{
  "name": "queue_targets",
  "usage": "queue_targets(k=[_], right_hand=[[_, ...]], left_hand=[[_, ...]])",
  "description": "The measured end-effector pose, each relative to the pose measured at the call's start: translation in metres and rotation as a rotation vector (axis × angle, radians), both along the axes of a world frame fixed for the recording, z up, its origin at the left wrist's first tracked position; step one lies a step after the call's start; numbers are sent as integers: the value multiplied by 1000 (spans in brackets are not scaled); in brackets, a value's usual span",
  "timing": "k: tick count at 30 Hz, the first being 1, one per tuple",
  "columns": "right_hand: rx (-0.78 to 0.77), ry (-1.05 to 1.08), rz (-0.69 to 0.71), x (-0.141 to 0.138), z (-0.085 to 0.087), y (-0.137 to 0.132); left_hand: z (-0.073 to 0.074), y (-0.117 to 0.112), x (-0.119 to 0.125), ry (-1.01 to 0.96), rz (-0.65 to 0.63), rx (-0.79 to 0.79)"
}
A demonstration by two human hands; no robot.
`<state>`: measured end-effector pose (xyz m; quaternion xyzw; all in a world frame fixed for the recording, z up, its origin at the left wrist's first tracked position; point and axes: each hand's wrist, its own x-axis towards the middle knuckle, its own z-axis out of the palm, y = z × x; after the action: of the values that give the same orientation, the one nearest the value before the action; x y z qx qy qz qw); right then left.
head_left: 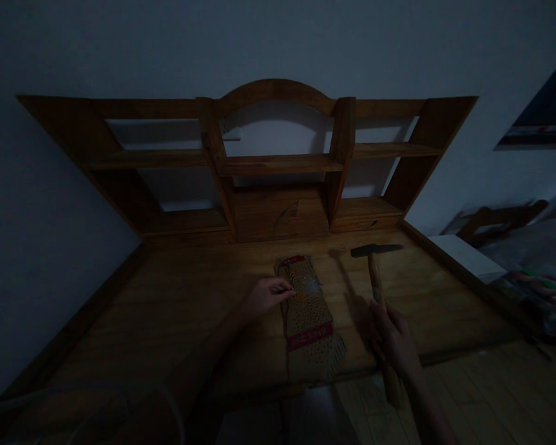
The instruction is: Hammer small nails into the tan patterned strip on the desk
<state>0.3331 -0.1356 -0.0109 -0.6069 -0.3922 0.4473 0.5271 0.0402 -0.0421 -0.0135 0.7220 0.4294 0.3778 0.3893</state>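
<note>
My right hand (393, 337) grips the wooden handle of a hammer (375, 272), its dark metal head raised above the desk at the right. Over the left edge of a flat piece of cardboard (309, 353), my left hand (271, 293) is closed in a pinch between thumb and fingers. Whatever sits in that pinch is too small and dark to make out. The cardboard is dotted with many small holes or marks and carries red printed bands. A dark cord-like line runs along its left side.
The wooden desk (176, 321) has a raised side edge and a shelf unit (278, 164) with an arched top at the back. A white box-like surface (467, 256) and a wooden chair (500, 219) stand at the right, near plastic-wrapped items (542, 290). The light is dim.
</note>
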Motion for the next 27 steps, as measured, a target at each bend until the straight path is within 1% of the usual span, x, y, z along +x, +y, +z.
queue_targets(k=[5, 10, 14, 17, 22, 27], right_hand=[[13, -16, -7, 2, -5, 1], [18, 22, 22, 2, -8, 1], [2, 5, -6, 1, -5, 0], [-29, 9, -20, -1, 0, 0], [-30, -5, 12, -4, 9, -1], [-19, 15, -8, -3, 5, 0]], left_hand=[[-1, 0, 0, 24, -10, -4], [-5, 0, 1, -5, -23, -30], [-8, 2, 3, -28, -15, -52], [-7, 1, 5, -24, -6, -53], [-4, -1, 7, -40, -3, -56], [-7, 0, 8, -47, -16, -65]])
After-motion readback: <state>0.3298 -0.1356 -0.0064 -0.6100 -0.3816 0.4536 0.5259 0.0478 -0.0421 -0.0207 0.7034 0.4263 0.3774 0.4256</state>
